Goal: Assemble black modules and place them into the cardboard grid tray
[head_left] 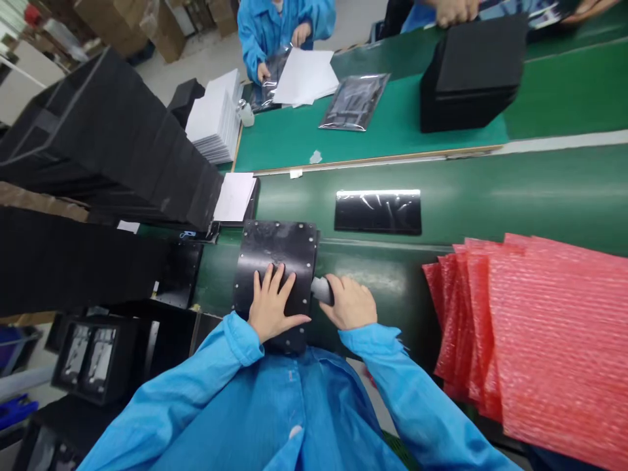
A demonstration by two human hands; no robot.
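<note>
A black rectangular plate (279, 243) with small bright studs along its edges lies in front of my body. My left hand (273, 302) rests on it, palm down, with the fingers spread. Just right of the plate, my right hand (352, 302) is closed around a grey, dark-ended handle-like piece (320, 289). The grey end meets the plate's right edge; its exact kind is partly hidden by my fingers.
Pink bubble-wrap bags (554, 327) are piled on the right. A shiny black packet (377, 212) lies on the green belt (515, 190). Black foam blocks (112, 144) are stacked left, near white sheets (236, 196). Across the bench, a co-worker (284, 26) handles paper; a black stack (473, 72) stands nearby.
</note>
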